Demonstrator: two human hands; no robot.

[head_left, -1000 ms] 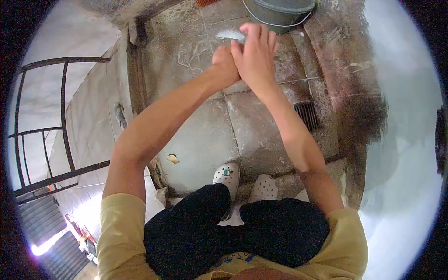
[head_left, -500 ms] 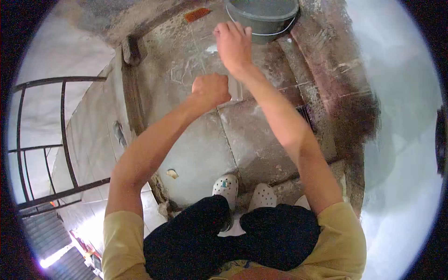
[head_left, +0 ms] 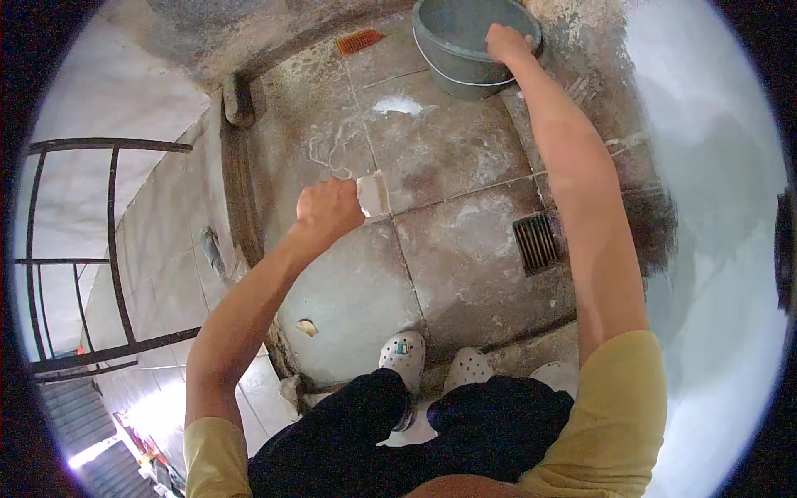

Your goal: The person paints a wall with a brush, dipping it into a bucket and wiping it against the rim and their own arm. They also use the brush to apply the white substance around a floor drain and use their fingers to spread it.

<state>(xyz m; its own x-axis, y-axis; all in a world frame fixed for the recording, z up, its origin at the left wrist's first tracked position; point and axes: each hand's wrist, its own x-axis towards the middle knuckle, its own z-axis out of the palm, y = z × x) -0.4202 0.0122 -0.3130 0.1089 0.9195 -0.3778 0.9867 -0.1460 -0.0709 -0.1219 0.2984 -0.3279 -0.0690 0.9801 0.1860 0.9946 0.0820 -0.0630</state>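
Observation:
My left hand is closed in a fist around a pale, flat piece that sticks out on its right side, above the tiled floor. At the upper right, my right hand is over the near right rim of a dark grey bucket with a thin light handle. Its fingers are curled, and whether they hold anything is hidden. White foam or residue lies on the tiles between the bucket and my left hand.
An orange brush lies left of the bucket. A floor drain grate is right of centre. Black metal railing stands at left. A small pale chip lies near my white clogs.
My right hand has moved right to the bucket rim. My left hand has shifted left and down, and the pale piece now shows beside it. The drain grate is more fully visible.

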